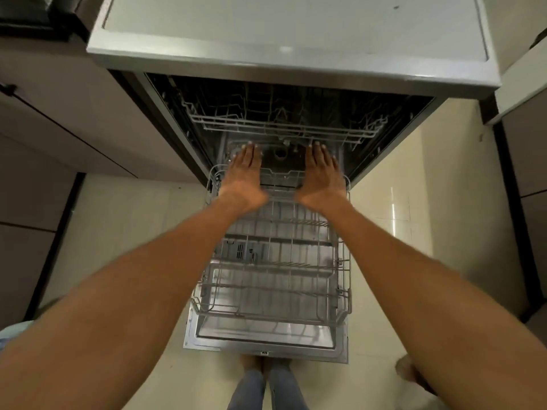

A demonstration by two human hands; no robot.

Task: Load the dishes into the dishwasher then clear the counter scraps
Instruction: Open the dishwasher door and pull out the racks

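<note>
Head view: the left hand, fingers straight and holding nothing, lies at ten o'clock on the pulled-out lower rack of the dishwasher. The right hand, equally flat and empty, lies at two o'clock over its far rim, below the upper rack.

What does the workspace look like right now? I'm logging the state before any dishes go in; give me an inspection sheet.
Surface: grey dishwasher top, bare where seen.
Job's things: open steel dishwasher door; grey wire lower rack pulled out, empty; grey wire upper rack inside, apparently empty; no dishes seen.
Clutter: nothing seen.
Grippers: left hand and right hand, fingers straight, over the lower rack's far end.
Cables: nothing seen.
Surroundings: brown cabinets, cream tiled floor.
</note>
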